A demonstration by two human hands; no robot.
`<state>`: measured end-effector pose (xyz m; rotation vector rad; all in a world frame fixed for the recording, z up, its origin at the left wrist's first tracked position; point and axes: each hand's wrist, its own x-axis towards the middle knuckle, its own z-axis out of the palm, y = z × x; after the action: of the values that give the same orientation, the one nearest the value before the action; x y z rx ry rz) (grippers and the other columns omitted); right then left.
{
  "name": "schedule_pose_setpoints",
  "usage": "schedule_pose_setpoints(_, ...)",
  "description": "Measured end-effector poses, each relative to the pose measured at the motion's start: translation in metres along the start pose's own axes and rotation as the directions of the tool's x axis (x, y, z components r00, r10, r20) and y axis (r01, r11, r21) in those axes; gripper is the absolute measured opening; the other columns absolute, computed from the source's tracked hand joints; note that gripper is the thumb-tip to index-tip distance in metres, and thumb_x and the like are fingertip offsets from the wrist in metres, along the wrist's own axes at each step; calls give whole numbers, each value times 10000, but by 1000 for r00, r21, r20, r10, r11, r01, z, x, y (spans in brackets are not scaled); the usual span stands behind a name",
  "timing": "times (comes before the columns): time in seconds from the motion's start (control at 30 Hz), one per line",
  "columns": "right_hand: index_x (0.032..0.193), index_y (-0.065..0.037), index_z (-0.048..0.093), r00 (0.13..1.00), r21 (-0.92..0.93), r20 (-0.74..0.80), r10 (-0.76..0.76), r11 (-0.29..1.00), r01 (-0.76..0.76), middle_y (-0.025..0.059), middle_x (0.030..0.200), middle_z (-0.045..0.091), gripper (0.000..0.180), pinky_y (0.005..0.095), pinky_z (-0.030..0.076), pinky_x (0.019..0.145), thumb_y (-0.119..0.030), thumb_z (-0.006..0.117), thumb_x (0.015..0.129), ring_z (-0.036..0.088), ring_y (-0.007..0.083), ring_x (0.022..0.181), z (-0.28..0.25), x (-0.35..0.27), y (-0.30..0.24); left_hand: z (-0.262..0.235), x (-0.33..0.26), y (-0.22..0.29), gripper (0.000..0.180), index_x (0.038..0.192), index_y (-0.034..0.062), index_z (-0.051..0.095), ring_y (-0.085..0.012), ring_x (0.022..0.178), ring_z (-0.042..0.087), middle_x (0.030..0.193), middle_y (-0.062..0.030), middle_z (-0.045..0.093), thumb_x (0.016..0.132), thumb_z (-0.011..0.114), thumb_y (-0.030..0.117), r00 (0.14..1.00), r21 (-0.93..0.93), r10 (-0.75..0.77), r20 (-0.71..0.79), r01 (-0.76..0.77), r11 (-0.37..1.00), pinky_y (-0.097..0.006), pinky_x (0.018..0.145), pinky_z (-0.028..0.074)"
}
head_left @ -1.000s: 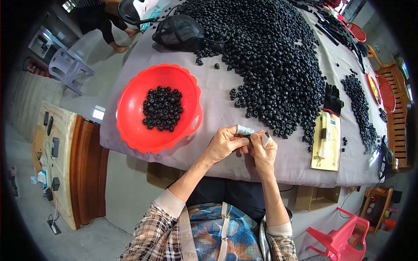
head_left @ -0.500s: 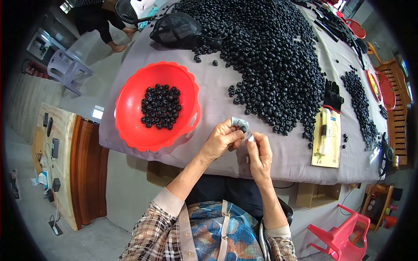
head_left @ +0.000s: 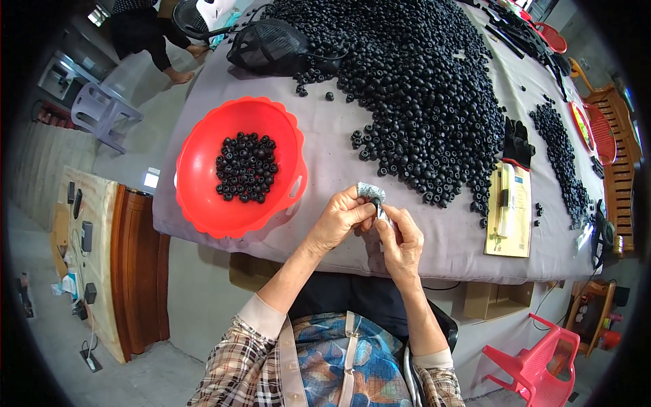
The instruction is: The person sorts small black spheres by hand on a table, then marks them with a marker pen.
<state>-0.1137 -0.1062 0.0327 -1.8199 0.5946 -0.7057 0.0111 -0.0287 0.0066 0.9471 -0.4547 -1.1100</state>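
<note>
My left hand (head_left: 341,218) and my right hand (head_left: 401,239) meet above the near edge of a grey-covered table (head_left: 339,149). Together they pinch a small black round part (head_left: 375,203), partly hidden by the fingers. A silvery grey wrap (head_left: 371,190) covers my left fingertip. To the left stands a red plastic bowl (head_left: 203,203) holding several of the same black round parts (head_left: 245,167). A large heap of black round parts (head_left: 420,88) spreads over the table beyond my hands.
A yellowish flat card with a tool (head_left: 510,210) lies at the right, a black glove (head_left: 518,142) beyond it. A black mesh basket (head_left: 271,46) lies tipped at the far side. A smaller heap of parts (head_left: 561,163) lies far right. A red plastic chair (head_left: 542,356) stands lower right. Another person's legs (head_left: 152,41) show upper left.
Both hands have drawn back a little toward me and to the left, still working on the small part between the fingertips. The bowl and heap have not changed.
</note>
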Motion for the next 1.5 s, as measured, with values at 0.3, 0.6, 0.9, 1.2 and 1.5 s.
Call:
schedule_pose_setpoints(0.3, 1013, 5, 612, 1000, 14, -2, -26, 1000, 26, 40, 719, 501, 224, 235, 348, 494, -43, 631, 795, 430, 99, 563, 0, 1, 6, 1, 0, 2, 89, 958, 64, 574, -42, 531, 450, 628, 24, 527, 890, 519, 81, 1000, 11, 6, -3, -6, 1000, -184, 457, 343)
schedule_pose_setpoints(0.6, 1005, 8, 615, 1000, 22, 20, -19, 1000, 18, 39, 708, 507, 216, 231, 363, 497, -46, 635, 797, 447, 92, 551, -3, 2, 7, 0, 0, 0, 90, 949, 72, 591, -32, 497, 409, 605, 39, 512, 892, 527, 97, 1000, 57, -6, -18, 7, 998, -179, 437, 318)
schedule_pose_setpoints(0.9, 984, 13, 618, 999, 51, 35, 9, 999, -11, 51, 716, 530, 196, 235, 377, 511, -50, 635, 799, 467, 97, 569, -4, 4, 6, 3, -4, 2, 105, 961, 67, 591, -16, 510, 382, 617, 55, 488, 893, 513, 79, 999, 86, -18, -31, 21, 996, -176, 441, 289)
schedule_pose_setpoints(1.2, 968, 12, 622, 995, 88, 55, 81, 992, -86, 47, 695, 531, 185, 236, 378, 515, -59, 636, 797, 465, 96, 575, -4, 5, 7, 3, -4, 4, 116, 977, 61, 592, -14, 518, 389, 631, 51, 494, 890, 516, 69, 999, 87, -21, -28, 24, 996, -175, 444, 293)
schedule_pose_setpoints(1.5, 961, 13, 622, 987, 124, 83, 135, 982, -145, 45, 701, 543, 179, 233, 384, 522, -54, 637, 796, 471, 90, 588, -3, 4, 9, 2, -4, 5, 110, 972, 30, 567, -34, 529, 398, 631, 38, 481, 891, 546, 101, 999, 92, -36, -24, 38, 995, -188, 458, 294)
